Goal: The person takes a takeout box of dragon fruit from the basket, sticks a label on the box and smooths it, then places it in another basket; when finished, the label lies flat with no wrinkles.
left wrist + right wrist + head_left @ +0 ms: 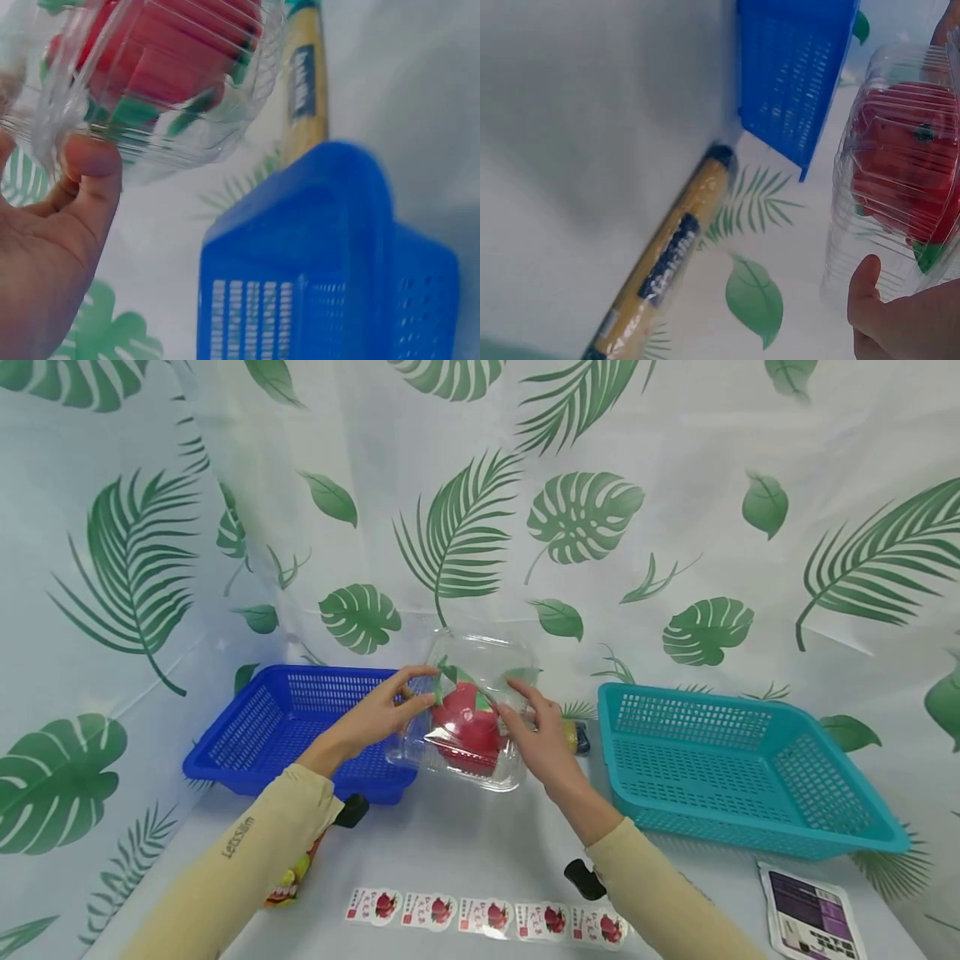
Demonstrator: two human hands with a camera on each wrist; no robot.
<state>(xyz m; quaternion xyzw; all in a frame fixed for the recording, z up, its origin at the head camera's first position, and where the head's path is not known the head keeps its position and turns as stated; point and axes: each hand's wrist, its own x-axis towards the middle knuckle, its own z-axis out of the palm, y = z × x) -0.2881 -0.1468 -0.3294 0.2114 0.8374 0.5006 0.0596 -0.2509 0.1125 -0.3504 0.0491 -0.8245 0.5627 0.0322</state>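
A clear plastic clamshell box [491,647] is held up in front of me, tilted, above the white table. Through its walls shows a red dragon fruit [467,722] with green scales. My left hand [375,714] pinches the box's left edge; the left wrist view shows the thumb against the rim [64,105]. My right hand [546,739] grips the opposite side, its thumb and fingers at the edge. Seen from the right wrist, the ribbed box bottom faces the camera and part of that hand [915,322] is cut off by the frame.
A blue basket [330,672] stands behind left, a turquoise basket [720,700] at right. A long yellow packet [660,262] lies at the back. In front is a strip of dragon fruit labels [495,917]; a purple-and-white pouch [813,914] and a colourful packet [288,885] lie either side.
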